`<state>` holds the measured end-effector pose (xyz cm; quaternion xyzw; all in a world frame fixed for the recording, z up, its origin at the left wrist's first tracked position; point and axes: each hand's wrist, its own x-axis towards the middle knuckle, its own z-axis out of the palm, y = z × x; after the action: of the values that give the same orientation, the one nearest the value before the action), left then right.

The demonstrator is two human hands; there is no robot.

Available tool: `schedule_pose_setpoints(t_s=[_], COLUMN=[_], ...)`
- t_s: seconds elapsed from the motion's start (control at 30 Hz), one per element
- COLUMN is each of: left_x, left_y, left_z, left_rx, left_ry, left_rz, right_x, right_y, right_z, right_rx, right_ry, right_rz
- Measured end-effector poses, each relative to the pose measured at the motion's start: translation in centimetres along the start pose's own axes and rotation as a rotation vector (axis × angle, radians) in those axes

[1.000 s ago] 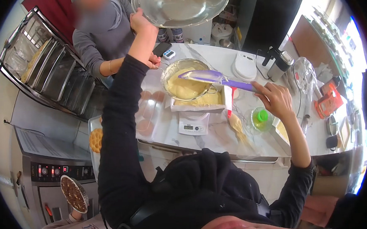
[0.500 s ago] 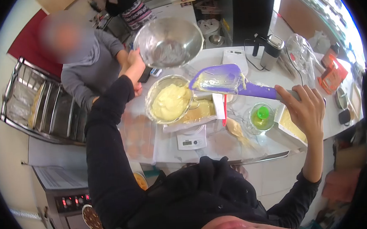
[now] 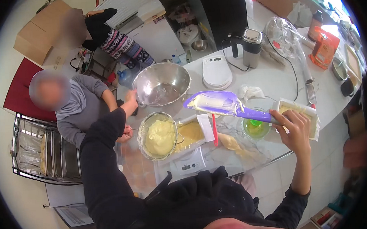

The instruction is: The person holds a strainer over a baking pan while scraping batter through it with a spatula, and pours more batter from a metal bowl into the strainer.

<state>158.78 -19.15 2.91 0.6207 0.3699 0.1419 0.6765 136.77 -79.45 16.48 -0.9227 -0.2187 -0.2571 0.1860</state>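
My left hand [image 3: 131,101] grips the rim of a large steel bowl [image 3: 165,83], tilted, with only smears of residue inside. In my right hand [image 3: 295,127] is a purple spatula [image 3: 254,114] with a grey handle. Pale batter coats its wide, scoop-like blade. Below and left of the blade, a wire-rimmed strainer [image 3: 139,135] holds a mound of pale yellow batter [image 3: 159,136]. It sits over part of a paper-lined loaf pan [image 3: 208,129] with yellow batter in it. Under the pan is a kitchen scale [image 3: 189,164].
A co-worker's hand [image 3: 125,133] is beside the strainer. A red-handled tool [image 3: 215,131], a bowl with a green item [image 3: 251,131] and a second lined pan [image 3: 314,130] lie rightward. Farther back stand another scale [image 3: 217,71] and a hand mixer [image 3: 249,49].
My view has tilted up, showing more of the room and a second person behind. The spatula has drawn away from the strainer toward the right. My left hand still holds the bowl.
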Motion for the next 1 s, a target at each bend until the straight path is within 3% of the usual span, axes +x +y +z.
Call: schedule_pose_setpoints(t_s=[0.1, 0.27, 0.37, 0.5, 0.6, 0.67, 0.73, 0.77, 0.83, 0.93, 1.0], left_x=[-1.1, -0.5, -1.0, -2.2, -2.5, -3.2, -5.5, -8.1, -13.2, -19.3, -23.3], left_y=[-1.6, -2.4, -3.2, -3.5, -2.4, -2.5, 1.0, 4.6, 10.7, 15.0, 13.5], left_z=[0.3, -0.2, -0.3, -0.3, -1.1, -1.9, -4.1, -2.8, -2.3, -7.2, -8.7], left_rx=[0.061, 0.143, 0.179, 0.311, 0.824, 0.640, 0.871, 1.270, 1.734, 1.891, 1.776], left_ry=[0.002, -0.114, -0.123, -0.235, -0.298, -0.368, -0.545, -0.484, -0.526, -0.880, -1.065], left_rz=[0.007, -0.128, -0.228, -0.263, -0.281, -0.348, -0.170, -0.177, -0.057, 0.353, 0.491], right_x=[0.0, -0.5, -0.3, -0.1, -0.8, -1.0, -1.2, -1.6, -2.3, -2.8, -2.7], right_y=[0.0, -0.2, -0.6, -1.1, -1.4, -1.5, -1.7, -1.7, -1.4, -1.3, -2.0], right_z=[1.2, 2.7, 3.2, 3.6, 4.1, 3.9, 3.5, 3.3, 3.2, 3.2, 3.3], right_rx=[0.284, 0.808, 1.051, 1.074, 1.085, 1.090, 1.120, 1.128, 1.113, 1.144, 1.146], right_ry=[-0.055, -0.333, -0.384, -0.393, -0.377, -0.361, -0.341, -0.323, -0.302, -0.311, -0.320], right_rz=[0.085, 0.381, 0.495, 0.502, 0.509, 0.501, 0.472, 0.480, 0.460, 0.460, 0.470])
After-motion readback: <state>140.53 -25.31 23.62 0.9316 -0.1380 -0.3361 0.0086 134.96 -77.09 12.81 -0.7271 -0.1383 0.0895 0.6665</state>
